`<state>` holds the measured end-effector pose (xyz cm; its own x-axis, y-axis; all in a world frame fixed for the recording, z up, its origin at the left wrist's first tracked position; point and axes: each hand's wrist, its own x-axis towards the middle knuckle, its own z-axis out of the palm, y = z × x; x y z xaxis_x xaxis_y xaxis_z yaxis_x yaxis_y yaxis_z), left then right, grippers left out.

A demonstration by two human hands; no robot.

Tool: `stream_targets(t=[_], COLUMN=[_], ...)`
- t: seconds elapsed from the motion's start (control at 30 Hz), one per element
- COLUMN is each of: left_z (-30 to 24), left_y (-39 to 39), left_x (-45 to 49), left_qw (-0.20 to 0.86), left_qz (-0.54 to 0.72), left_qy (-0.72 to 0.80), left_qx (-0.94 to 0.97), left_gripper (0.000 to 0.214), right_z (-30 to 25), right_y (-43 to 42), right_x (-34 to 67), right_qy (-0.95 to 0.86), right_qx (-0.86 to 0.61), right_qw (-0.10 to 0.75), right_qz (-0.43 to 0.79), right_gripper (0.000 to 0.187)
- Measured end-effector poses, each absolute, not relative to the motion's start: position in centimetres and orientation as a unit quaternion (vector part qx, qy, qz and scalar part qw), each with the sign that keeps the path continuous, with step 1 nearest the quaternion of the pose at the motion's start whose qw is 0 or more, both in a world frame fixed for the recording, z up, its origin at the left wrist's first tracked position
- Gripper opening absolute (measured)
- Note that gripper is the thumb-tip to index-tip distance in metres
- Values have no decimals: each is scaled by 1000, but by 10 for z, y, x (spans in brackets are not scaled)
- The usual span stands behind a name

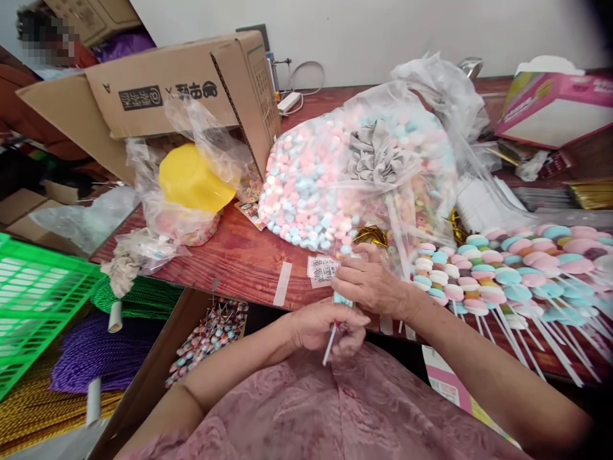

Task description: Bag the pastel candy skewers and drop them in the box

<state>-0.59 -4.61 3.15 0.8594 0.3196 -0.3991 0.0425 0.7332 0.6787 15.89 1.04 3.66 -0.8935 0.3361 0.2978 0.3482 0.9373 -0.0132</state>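
In front of my lap, my left hand [330,324] is closed round a marshmallow stick [329,348], whose white end pokes out below the fingers. A pale blue part of it shows between my hands. Just above, my right hand [366,281] curls its fingers round the upper end; the fingers hide most of the sweets there. Beyond the right fingertips lies a bundle of gold twist ties [371,236]. A big clear bag of pink, white and blue marshmallows [306,185] stands behind. Finished-looking marshmallow sticks [507,275] lie in rows on the right.
A large cardboard box [167,83] stands back left, with a yellow round thing [191,179] in plastic before it. Left of the table are a green basket [43,306] and bundles of purple cord [105,351]. A pink-and-white carton [560,105] is back right. Another person [48,121] is far left.
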Motion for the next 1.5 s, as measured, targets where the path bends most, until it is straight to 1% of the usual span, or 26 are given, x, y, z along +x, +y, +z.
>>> stream_targets(t=[0.1,0.17,0.23,0.3,0.37,0.43,0.5,0.6,0.67,0.7,0.77,0.8,0.87,0.9,0.97,1.03,1.13,1.2,1.27,1.3,1.33,1.4,1.5], left_z=[29,32,39,45,48,46,43,36,33,31,29,28,26,26,26,28,30,30,31,31,32,33,31], left_y=[-40,-37,-37,-42,-50,-58,-64,-63,-58,-55,-50,-48,-45,-44,-42,-38,-32,-29,-28,-28,-28,-28,-29], left_x=[-18,-28,-35,-37,-37,-35,-35,-37,-40,-41,-45,-47,-50,-51,-54,-56,-57,-55,-53,-52,-52,-52,-54], left_qw=[800,711,583,418,285,226,203,206,257,309,462,550,699,749,800,810,779,719,627,586,559,561,638], left_qz=[82,61,42,21,-2,-9,12,50,94,123,183,206,228,227,209,181,149,158,173,173,166,134,103], left_qy=[394,443,461,472,472,467,467,477,481,486,488,479,432,402,360,346,342,338,352,367,385,409,405], left_qx=[445,543,668,776,834,855,860,853,833,808,717,653,523,475,432,438,504,587,673,701,715,707,647], left_gripper=[44,36,28,24,24,24,25,24,24,25,29,29,27,27,32,39,46,38,22,17,20,30,35], right_z=[38,45,55,66,74,79,79,74,70,68,66,65,63,61,58,54,51,52,52,53,53,52,50], right_y=[10,7,4,2,1,1,1,-1,-4,-5,-9,-10,-12,-12,-13,-13,-16,-18,-20,-21,-21,-21,-19], right_x=[153,150,147,145,144,144,145,147,147,148,150,152,156,158,162,164,163,161,160,159,160,163,169], right_qy=[-974,-968,-951,-936,-927,-922,-915,-910,-918,-925,-939,-945,-952,-954,-958,-961,-963,-966,-967,-967,-966,-967,-967], right_qx=[-217,-244,-285,-311,-315,-322,-342,-358,-364,-363,-343,-324,-276,-254,-227,-221,-224,-224,-231,-235,-237,-237,-228], right_qw=[56,-11,-70,-118,-151,-166,-174,-186,-149,-112,-13,38,122,150,172,162,143,125,103,96,93,96,113], right_qz=[18,62,92,115,136,139,126,101,56,27,-25,-41,-47,-42,-31,-29,-40,-42,-40,-38,-33,-12,25], right_gripper=[21,16,20,24,24,25,26,29,35,39,46,45,37,33,30,31,28,26,30,33,35,36,32])
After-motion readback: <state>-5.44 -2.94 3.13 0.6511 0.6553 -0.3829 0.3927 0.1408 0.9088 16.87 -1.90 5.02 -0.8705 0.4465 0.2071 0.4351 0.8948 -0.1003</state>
